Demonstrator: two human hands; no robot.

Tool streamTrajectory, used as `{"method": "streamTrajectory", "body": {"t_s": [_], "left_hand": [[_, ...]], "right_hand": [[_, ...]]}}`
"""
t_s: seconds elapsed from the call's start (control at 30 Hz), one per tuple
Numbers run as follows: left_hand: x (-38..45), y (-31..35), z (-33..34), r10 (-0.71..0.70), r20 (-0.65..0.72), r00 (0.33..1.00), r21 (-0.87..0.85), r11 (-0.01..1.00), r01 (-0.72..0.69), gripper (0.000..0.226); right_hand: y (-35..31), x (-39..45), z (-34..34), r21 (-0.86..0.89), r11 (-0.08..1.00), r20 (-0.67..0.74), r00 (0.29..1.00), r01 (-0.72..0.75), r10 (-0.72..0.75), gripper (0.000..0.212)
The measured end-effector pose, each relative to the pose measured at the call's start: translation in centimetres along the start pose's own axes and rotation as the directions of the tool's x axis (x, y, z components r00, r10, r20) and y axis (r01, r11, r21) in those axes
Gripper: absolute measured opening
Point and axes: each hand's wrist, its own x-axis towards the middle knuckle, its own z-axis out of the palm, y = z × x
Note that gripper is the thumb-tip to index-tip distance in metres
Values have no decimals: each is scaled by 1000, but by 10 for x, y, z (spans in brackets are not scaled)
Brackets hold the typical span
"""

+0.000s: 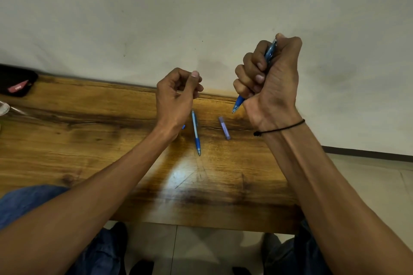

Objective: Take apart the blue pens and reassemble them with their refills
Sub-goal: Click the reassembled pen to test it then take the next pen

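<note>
My right hand (271,80) is raised above the wooden table (89,140) and clenched in a fist around a blue pen (238,104), whose tip points down and left and whose top shows above my fingers. My left hand (176,94) hovers to the left with its fingers curled and thumb up; I see nothing in it. A second blue pen (196,133) lies on the table below my left hand, tip toward me. A small blue piece (183,127) peeks out beside my left wrist. A pale purple tube (224,127) lies to the right of the lying pen.
A black pouch with a red label (16,83) sits at the table's far left corner, next to a clear object (4,108) at the left edge. A pale wall rises behind the table. My knees in blue jeans and the tiled floor show below the front edge.
</note>
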Motion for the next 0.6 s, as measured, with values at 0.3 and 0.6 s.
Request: {"method": "streamTrajectory", "body": {"t_s": [0.3,0.6], "left_hand": [[1,0,-1,-9,5,1000,-29,1000,9,20],[0,0,0,-13,7,1000,-39,999,13,20]], "right_hand": [[-1,8,-10,201,979,-99,993,-44,64,48],[-2,12,-15,304,947,-68,989,-105,132,49]]}}
